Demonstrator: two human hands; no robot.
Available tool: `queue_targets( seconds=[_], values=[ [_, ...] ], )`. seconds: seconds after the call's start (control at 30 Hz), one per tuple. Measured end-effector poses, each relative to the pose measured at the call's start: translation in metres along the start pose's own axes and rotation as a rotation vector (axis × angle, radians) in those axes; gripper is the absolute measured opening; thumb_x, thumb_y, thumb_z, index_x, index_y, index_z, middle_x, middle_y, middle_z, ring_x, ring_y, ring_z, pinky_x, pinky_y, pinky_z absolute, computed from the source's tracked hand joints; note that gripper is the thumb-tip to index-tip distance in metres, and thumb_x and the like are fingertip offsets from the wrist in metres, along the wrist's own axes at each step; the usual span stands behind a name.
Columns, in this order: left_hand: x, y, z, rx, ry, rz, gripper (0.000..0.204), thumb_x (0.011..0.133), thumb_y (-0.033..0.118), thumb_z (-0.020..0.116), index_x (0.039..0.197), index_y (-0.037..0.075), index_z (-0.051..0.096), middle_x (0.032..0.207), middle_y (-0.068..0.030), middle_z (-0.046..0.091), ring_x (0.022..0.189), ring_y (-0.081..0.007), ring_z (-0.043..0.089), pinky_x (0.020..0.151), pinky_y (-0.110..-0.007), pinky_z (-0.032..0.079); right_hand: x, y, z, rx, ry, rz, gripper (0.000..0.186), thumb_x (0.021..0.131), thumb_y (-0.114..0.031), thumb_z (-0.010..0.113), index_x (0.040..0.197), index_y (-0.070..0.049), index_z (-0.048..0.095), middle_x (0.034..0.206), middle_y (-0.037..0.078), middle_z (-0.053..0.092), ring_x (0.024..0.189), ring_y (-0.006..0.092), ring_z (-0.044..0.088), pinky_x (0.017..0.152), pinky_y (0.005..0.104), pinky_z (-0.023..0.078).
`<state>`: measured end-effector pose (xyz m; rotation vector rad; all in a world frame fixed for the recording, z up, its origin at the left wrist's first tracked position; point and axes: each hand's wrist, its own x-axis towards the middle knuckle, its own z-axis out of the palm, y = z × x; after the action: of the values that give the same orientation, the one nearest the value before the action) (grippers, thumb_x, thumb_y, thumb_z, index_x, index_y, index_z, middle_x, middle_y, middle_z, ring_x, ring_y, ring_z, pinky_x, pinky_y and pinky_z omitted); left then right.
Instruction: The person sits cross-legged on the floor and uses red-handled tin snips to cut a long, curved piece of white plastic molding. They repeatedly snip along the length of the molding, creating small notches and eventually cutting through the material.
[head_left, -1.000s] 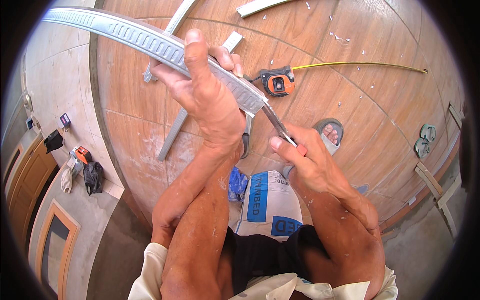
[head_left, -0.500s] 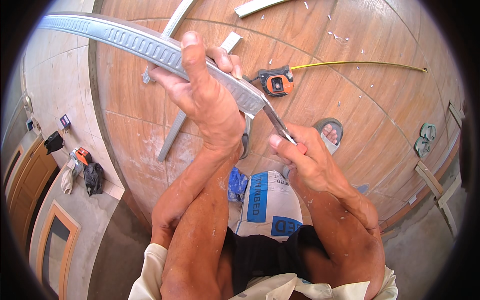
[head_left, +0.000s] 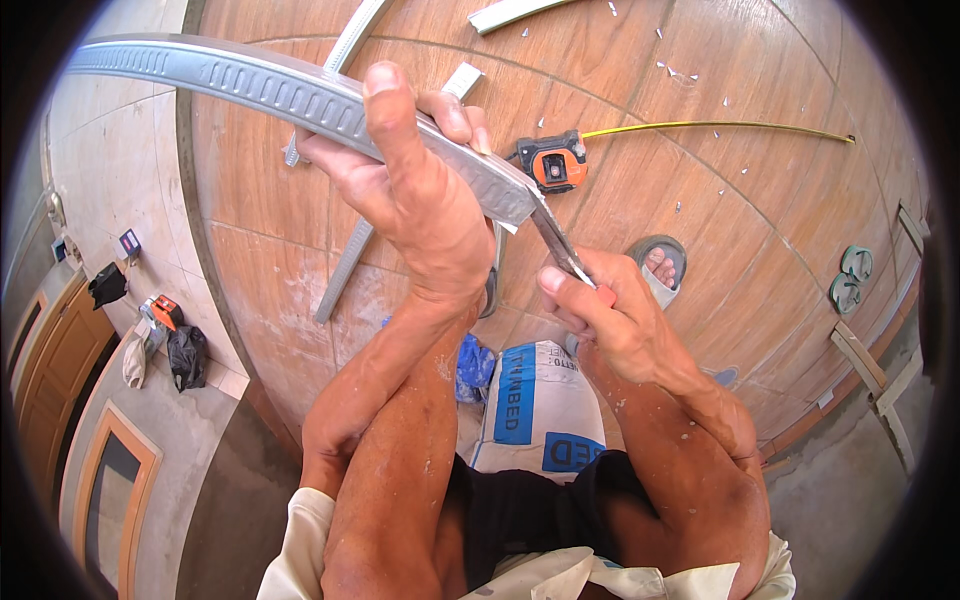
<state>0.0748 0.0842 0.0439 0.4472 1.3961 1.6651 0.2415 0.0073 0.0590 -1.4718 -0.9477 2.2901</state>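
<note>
A long silvery metal channel [head_left: 270, 95] with slotted embossing slants from the upper left toward the middle. My left hand [head_left: 420, 190] grips it near its cut end, thumb up along the near side and fingertips over the far edge. In my right hand [head_left: 610, 305] is a pair of metal snips [head_left: 556, 238] with a bit of red handle showing. The blades of the snips meet the end of the channel at its far corner. A small flap of metal hangs below that end. My fingers hide most of the handles.
On the wood-look tiles lies an orange and black tape measure [head_left: 553, 162] with its yellow blade [head_left: 720, 126] drawn out right. More metal channels [head_left: 345, 270] and small metal scraps [head_left: 675, 72] lie about. A white and blue sack [head_left: 545, 400] is between my legs; green flip-flops [head_left: 850, 278] are far right.
The channel's cut end has shifted slightly right and down, and the snips have moved a little with it. Both hands keep their hold.
</note>
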Motion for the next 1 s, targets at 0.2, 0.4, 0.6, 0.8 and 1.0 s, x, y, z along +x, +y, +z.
queue_targets(
  seconds=[0.2, 0.4, 0.6, 0.8, 1.0],
  values=[
    [-0.003, 0.004, 0.003, -0.003, -0.002, 0.018, 0.038, 0.107, 0.028, 0.074, 0.123, 0.016, 0.042, 0.108, -0.0017, 0.053, 0.076, -0.0122, 0.053, 0.062, -0.034, 0.05, 0.0, 0.003, 0.0, -0.016, 0.031, -0.048, 0.042, 0.109, -0.033, 0.062, 0.089, 0.003, 0.062, 0.066, 0.003, 0.035, 0.065, 0.0126, 0.036, 0.058, 0.038, 0.033],
    [0.0, -0.001, -0.002, 0.017, -0.005, 0.019, 0.066, 0.105, 0.028, 0.073, 0.148, 0.016, 0.025, 0.103, -0.0045, 0.053, 0.068, -0.0143, 0.055, 0.06, -0.037, 0.052, 0.001, 0.004, 0.0, -0.067, 0.052, -0.076, 0.043, 0.108, -0.032, 0.063, 0.085, 0.004, 0.06, 0.065, 0.006, 0.035, 0.063, 0.0141, 0.036, 0.057, 0.0393, 0.033],
    [0.0, -0.002, -0.004, 0.021, -0.004, 0.017, 0.064, 0.106, 0.028, 0.074, 0.147, 0.015, 0.027, 0.103, -0.0042, 0.053, 0.068, -0.0139, 0.055, 0.06, -0.037, 0.053, 0.0, -0.001, -0.002, -0.18, 0.084, -0.093, 0.041, 0.108, -0.029, 0.065, 0.083, 0.003, 0.059, 0.064, 0.008, 0.036, 0.062, 0.0154, 0.036, 0.057, 0.04, 0.034],
    [0.009, -0.002, -0.01, -0.025, -0.038, -0.083, 0.057, 0.107, 0.035, 0.07, 0.149, 0.013, 0.038, 0.102, -0.0031, 0.052, 0.068, -0.0122, 0.055, 0.057, -0.034, 0.05, 0.0, 0.003, -0.01, -0.205, -0.014, -0.119, 0.039, 0.108, -0.034, 0.063, 0.096, 0.003, 0.064, 0.068, 0.011, 0.039, 0.066, 0.0196, 0.04, 0.062, 0.041, 0.038],
    [0.02, -0.005, -0.024, -0.087, -0.167, -0.27, 0.065, 0.107, 0.042, 0.065, 0.16, 0.015, 0.038, 0.102, -0.0026, 0.051, 0.068, -0.0104, 0.054, 0.054, -0.03, 0.049, -0.002, -0.005, -0.017, -0.154, -0.141, 0.049, 0.038, 0.106, -0.035, 0.062, 0.102, 0.002, 0.067, 0.085, 0.007, 0.059, 0.083, 0.0168, 0.055, 0.076, 0.0352, 0.045]
  ],
)
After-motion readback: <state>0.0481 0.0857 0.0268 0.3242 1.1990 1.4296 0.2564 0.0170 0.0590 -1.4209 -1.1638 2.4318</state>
